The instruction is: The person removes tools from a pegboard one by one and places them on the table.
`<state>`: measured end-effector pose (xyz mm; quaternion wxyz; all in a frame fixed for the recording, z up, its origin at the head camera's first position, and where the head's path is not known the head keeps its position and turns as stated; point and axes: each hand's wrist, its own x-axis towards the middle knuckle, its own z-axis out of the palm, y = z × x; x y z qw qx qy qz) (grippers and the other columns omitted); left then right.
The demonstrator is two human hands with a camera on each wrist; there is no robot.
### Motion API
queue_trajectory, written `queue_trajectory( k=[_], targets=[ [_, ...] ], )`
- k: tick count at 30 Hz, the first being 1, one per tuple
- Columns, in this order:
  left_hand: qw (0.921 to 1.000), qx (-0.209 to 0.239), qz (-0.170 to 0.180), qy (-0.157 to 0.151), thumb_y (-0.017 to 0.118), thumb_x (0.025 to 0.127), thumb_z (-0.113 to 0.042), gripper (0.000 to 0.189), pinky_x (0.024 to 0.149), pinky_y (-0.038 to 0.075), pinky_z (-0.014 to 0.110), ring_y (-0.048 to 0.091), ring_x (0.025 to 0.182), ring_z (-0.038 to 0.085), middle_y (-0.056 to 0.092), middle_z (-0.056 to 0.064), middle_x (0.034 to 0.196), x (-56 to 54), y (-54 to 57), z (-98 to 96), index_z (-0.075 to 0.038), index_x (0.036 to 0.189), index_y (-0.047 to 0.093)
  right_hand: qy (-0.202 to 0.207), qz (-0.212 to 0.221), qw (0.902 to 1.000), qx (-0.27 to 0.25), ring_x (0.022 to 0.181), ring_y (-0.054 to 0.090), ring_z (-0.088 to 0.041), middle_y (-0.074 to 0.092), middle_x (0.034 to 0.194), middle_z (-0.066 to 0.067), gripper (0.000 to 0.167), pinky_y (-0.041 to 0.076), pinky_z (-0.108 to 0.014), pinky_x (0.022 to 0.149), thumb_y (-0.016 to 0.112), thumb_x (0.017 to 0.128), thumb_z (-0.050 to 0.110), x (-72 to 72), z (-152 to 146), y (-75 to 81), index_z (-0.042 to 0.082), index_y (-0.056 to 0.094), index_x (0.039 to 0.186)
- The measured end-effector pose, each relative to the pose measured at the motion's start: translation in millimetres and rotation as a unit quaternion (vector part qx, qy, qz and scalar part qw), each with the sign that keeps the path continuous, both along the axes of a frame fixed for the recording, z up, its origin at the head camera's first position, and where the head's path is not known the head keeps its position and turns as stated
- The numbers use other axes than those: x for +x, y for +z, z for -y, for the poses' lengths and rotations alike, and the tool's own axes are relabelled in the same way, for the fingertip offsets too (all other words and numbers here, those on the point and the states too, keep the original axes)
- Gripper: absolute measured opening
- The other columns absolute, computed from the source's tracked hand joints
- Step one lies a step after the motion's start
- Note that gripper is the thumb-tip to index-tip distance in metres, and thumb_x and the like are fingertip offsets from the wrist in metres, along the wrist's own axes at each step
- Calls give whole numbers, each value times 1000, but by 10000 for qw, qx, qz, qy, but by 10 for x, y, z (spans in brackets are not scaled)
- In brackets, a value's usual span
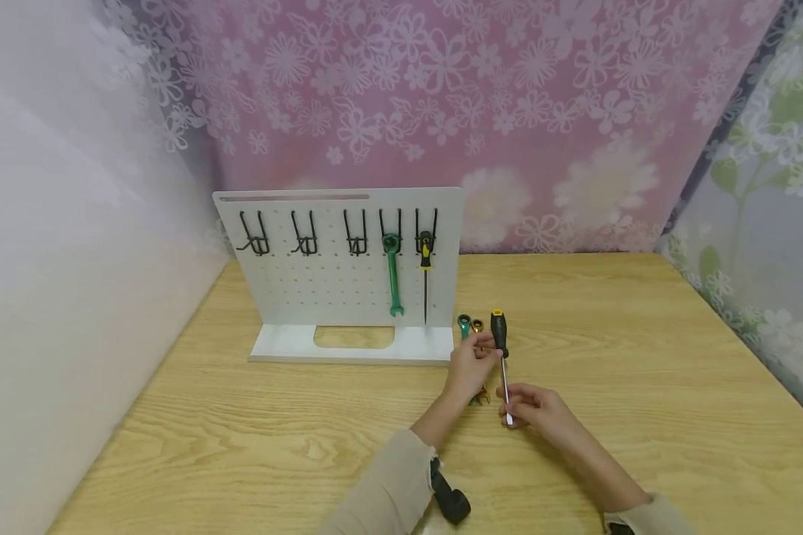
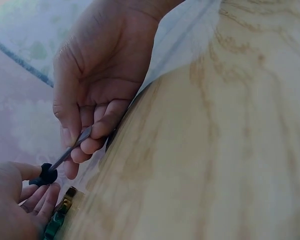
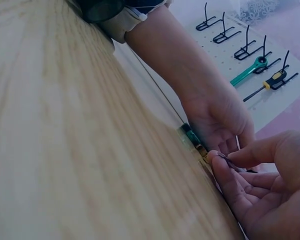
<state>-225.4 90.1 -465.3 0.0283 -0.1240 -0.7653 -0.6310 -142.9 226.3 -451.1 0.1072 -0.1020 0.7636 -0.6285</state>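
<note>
A flat-blade screwdriver [image 1: 500, 334] with a black handle and yellow end cap is held between both hands, its handle toward the pegboard. My left hand [image 1: 471, 364] pinches it where handle meets shaft. Near the tip, the thumb and fingers of my right hand [image 1: 542, 412] pinch the blade [image 2: 84, 135]. Beside and partly beneath my left hand lie a green wrench [image 1: 465, 324] and a gold-coloured wrench [image 1: 478, 325] on the table. Their middle parts are hidden by that hand in the head view. The right wrist view shows the handle mostly covered by fingers.
A white pegboard [image 1: 294, 290] with several black hooks stands at the back left of the wooden table [image 1: 194, 423]. On its right-hand hooks hang another green wrench [image 1: 393, 279] and a smaller black-and-yellow screwdriver [image 1: 425, 256]. Patterned cloth [image 1: 401, 89] rises behind.
</note>
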Motion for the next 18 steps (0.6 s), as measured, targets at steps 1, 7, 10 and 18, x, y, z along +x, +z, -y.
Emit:
queue_trajectory(
  k=[1,7,10,18],
  targets=[
    [10000,-12,-32,-10,68,83,-8,27,65,49,18,61,76,10,65,2,90,-2,-2,2,-1,108,61,9,14,10000,-11,76,62,-15,62,87,-19,35,53,-30,67,49,91,-3,-2,-2,4,-25,42,117],
    [9997,-237,-86,-42,69,82,-5,26,64,49,18,60,75,11,64,3,88,-4,0,4,1,106,62,29,281,9995,-149,77,62,-16,62,89,-19,38,53,-31,68,49,90,-3,-6,-7,20,-25,39,120],
    [9994,-354,-32,-54,69,81,-4,26,65,49,18,61,75,12,64,3,88,-1,9,2,2,106,62,30,393,9991,-156,79,62,-17,62,90,-18,40,53,-30,69,49,91,-1,-6,-17,24,-25,38,121],
    [9983,-560,-55,-132,68,81,-3,25,67,49,16,62,77,12,62,3,88,5,7,6,1,105,63,94,521,9986,-94,80,62,-18,61,91,-16,43,53,-30,70,48,94,6,-7,-54,20,-21,37,125]
  ],
)
